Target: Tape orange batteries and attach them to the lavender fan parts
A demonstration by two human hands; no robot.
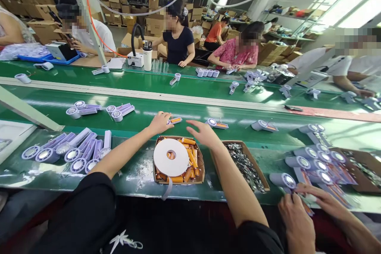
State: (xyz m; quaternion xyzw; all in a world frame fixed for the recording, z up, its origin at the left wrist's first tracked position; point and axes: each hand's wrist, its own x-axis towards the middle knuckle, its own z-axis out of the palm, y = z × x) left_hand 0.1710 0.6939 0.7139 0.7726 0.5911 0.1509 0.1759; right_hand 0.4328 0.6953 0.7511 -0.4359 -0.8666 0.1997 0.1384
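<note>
The fan point(175, 121), frame centre, shows its cell point(176, 119) but lies uncovered — seemingly part-done. The left hand point(160, 122) is at its head, grip unclear; the right hand point(203, 131) is spread, empty. 2 more fans point(219, 125), centre-right — likely left to do.

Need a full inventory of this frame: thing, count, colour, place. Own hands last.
Tape roll: one, white, on the orange cylinders
Cylinders: many, orange, in the middle bench carton
Cartons: three, brown, on the near bench
Small parts: uncountable, dark and silvery, in the two right cartons
Devices: dozens, lilac, on bench and belts
Belts: two, green, either side of a pale strip
Tumbler: one, white, black top, far side
Glasses: several, transparent, beside tumbler
Boxes: many, brown, background
Co-workers: several, clothing varied, opposite and right
Left hand: one, bare, at a device
Right hand: one, bare, right of that device
</note>
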